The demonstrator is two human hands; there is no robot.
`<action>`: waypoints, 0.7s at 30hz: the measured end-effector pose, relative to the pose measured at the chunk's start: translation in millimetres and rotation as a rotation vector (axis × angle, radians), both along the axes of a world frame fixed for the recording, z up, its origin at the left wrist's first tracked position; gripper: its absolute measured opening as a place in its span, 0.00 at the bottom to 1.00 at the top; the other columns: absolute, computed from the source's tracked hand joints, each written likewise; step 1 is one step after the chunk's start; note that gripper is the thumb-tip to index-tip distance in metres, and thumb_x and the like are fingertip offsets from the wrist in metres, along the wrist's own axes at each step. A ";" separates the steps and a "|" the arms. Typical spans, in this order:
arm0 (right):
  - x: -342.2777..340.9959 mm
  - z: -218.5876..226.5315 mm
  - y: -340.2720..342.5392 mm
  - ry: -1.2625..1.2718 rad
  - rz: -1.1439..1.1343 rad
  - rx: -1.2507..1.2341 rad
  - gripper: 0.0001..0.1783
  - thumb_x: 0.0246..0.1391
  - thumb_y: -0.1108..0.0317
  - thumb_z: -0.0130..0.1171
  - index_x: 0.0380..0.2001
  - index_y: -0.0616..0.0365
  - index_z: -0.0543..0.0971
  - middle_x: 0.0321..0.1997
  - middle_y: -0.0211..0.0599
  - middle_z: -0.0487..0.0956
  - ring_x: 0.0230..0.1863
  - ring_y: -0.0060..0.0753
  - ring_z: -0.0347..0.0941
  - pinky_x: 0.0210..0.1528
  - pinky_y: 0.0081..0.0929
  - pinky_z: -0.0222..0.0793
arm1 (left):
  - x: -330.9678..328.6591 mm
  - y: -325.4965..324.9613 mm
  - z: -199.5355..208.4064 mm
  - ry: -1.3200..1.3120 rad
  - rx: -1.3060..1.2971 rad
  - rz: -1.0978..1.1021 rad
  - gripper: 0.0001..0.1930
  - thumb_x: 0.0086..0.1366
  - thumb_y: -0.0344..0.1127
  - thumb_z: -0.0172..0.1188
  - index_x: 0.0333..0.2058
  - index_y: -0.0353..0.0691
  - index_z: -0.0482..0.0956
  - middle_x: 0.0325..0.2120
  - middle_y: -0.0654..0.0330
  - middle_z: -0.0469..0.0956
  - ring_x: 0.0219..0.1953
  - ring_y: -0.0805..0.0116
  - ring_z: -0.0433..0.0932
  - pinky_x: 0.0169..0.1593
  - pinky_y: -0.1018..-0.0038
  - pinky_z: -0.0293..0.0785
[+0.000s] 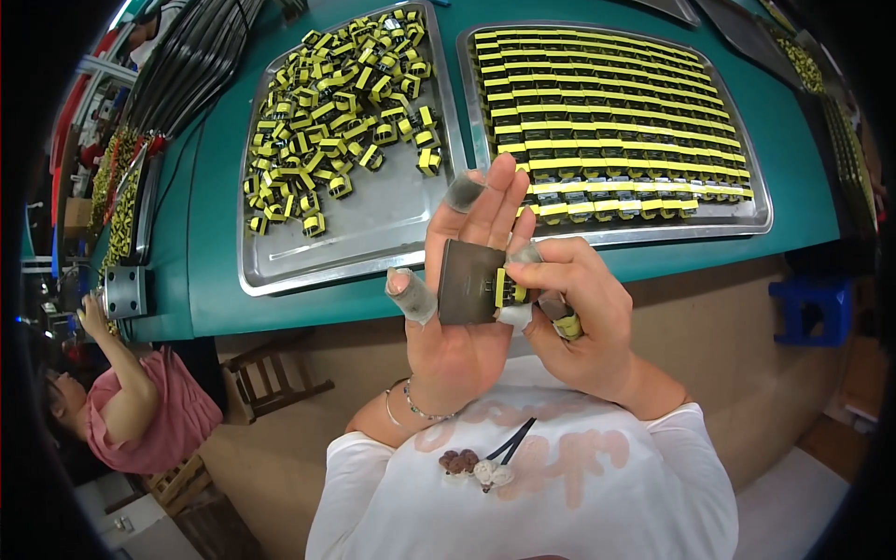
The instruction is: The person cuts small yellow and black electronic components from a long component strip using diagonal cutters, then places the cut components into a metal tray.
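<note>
My left hand (457, 350) is palm up below the trays, its fingers stretched out with a dark, flat rectangular plate (469, 280) lying across it. Wrappings cover its thumb and some fingertips. Against the plate's right edge, my right hand (593, 308) pinches a small transformer-like part with yellow tape (507, 288) and metal pins. A second yellow-and-black part (567, 326) sits among the curled fingers of the right hand. Fingers hide some of both parts.
A metal tray (336, 261) at left holds a loose pile of similar parts; another tray (709, 224) holds them in neat rows. Both stand on a green table (215, 289). A co-worker in a pink top (145, 411) works at left. A blue stool (810, 308) stands at right.
</note>
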State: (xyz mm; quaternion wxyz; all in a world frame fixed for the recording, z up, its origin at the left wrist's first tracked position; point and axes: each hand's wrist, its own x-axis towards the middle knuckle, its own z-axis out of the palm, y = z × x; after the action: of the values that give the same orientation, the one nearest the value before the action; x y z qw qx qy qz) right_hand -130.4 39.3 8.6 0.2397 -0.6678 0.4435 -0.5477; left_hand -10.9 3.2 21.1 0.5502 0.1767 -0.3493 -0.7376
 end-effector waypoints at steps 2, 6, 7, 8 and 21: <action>-0.4 -0.5 -1.8 -0.004 0.011 0.004 0.28 0.26 0.86 0.61 0.40 0.60 0.76 0.39 0.42 0.72 0.32 0.39 0.73 0.31 0.27 0.71 | 0.6 -0.4 -0.9 -0.022 -0.016 0.004 0.49 0.57 0.76 0.37 0.63 0.40 0.48 0.66 0.48 0.47 0.68 0.52 0.45 0.68 0.57 0.39; 0.0 4.0 -1.5 0.068 0.006 -0.051 0.30 0.28 0.89 0.52 0.42 0.61 0.76 0.38 0.42 0.72 0.31 0.29 0.71 0.29 0.21 0.68 | 1.2 0.0 -1.2 -0.018 -0.023 0.000 0.49 0.56 0.76 0.36 0.63 0.40 0.48 0.66 0.48 0.48 0.68 0.52 0.45 0.68 0.57 0.39; 0.2 5.3 -0.7 0.085 -0.001 -0.048 0.31 0.27 0.88 0.52 0.42 0.61 0.76 0.38 0.42 0.71 0.31 0.30 0.71 0.29 0.21 0.68 | 1.1 0.2 -1.5 -0.017 -0.022 -0.004 0.49 0.56 0.77 0.36 0.63 0.40 0.48 0.66 0.48 0.48 0.68 0.52 0.45 0.69 0.57 0.39; 0.1 5.6 -0.5 0.085 0.000 -0.048 0.31 0.27 0.88 0.52 0.42 0.61 0.76 0.38 0.42 0.71 0.31 0.30 0.71 0.29 0.21 0.68 | 1.1 0.5 -1.8 -0.016 -0.022 -0.008 0.50 0.56 0.77 0.36 0.63 0.40 0.48 0.66 0.48 0.47 0.68 0.52 0.45 0.69 0.57 0.39; -3.7 9.9 -2.5 0.025 0.033 0.018 0.26 0.27 0.87 0.57 0.37 0.59 0.79 0.35 0.39 0.73 0.29 0.28 0.70 0.28 0.21 0.66 | -0.5 2.1 -7.5 -0.183 -0.098 -0.026 0.56 0.53 0.80 0.31 0.65 0.36 0.42 0.66 0.49 0.45 0.69 0.54 0.43 0.69 0.58 0.36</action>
State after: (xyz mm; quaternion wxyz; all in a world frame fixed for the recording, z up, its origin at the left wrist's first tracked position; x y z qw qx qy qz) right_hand -134.1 36.7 18.5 0.2491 -0.6796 0.4401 -0.5315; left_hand -11.4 5.4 13.6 0.5142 0.2116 -0.4360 -0.7076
